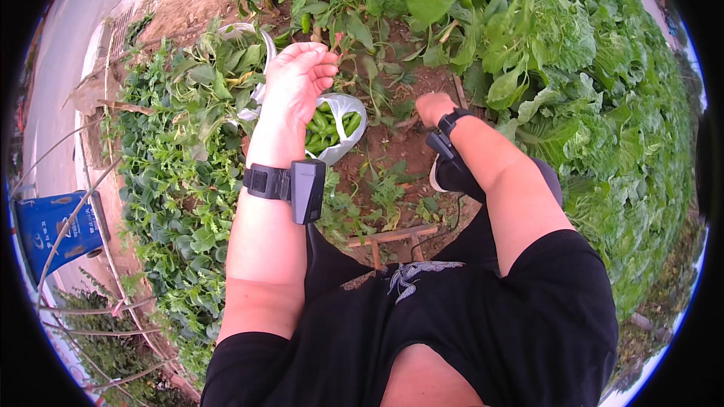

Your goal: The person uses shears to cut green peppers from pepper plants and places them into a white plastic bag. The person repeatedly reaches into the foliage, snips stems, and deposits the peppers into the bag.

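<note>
My left hand (pixel 302 70) is raised with its fingers curled, near stems at the foot of a pepper plant (pixel 356 25). Whether anything is pinched in its fingertips is too small to tell. Just below that hand stands a white plastic bag (pixel 357 138) holding several green peppers (pixel 321 124). My right hand (pixel 434 108) hangs low over the soil, close to the cabbage leaves. Its back faces me, so the fingers and anything in them are hidden. One green pepper (pixel 306 22) hangs on the plant ahead.
Leafy cabbages (pixel 599 102) crowd the right side. Low greens (pixel 186 226) grow on the left, beside a heap of pulled leafy stems (pixel 212 70) at a white bag or container (pixel 268 45). Between my legs is a wooden stool (pixel 393 234). A blue bin (pixel 59 232) stands beyond stick fencing.
</note>
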